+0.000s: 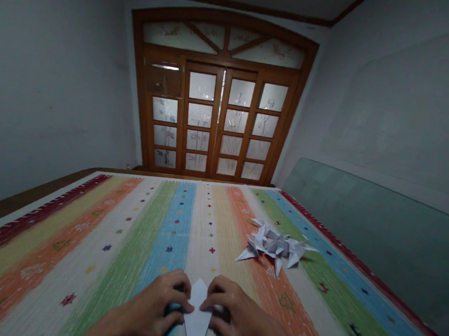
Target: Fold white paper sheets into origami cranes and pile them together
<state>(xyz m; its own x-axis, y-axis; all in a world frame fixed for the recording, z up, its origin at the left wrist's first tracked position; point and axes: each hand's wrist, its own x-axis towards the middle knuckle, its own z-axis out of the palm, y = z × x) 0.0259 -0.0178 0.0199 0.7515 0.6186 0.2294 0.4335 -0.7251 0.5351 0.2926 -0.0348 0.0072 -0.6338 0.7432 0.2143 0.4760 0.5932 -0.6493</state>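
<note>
A white folded paper [197, 326], shaped like a narrow kite with its short point away from me, lies on the striped cloth at the bottom centre. My left hand [159, 302] is closed at its left edge, fingertips and thumb on the paper. From the other side my right hand [236, 314] grips the right edge, its fingers curled and a fingertip on the upper face. The lower end of the paper runs off the bottom of the view. Several folded white paper cranes [276, 246] sit in a cluster beyond my right hand.
A striped, patterned tablecloth [126, 233] covers the table. The table's bare wooden edge [16, 195] shows at the left. To the right stands a pale green panel [378, 232]. Wooden doors with glass panes [218, 121] are in the far wall.
</note>
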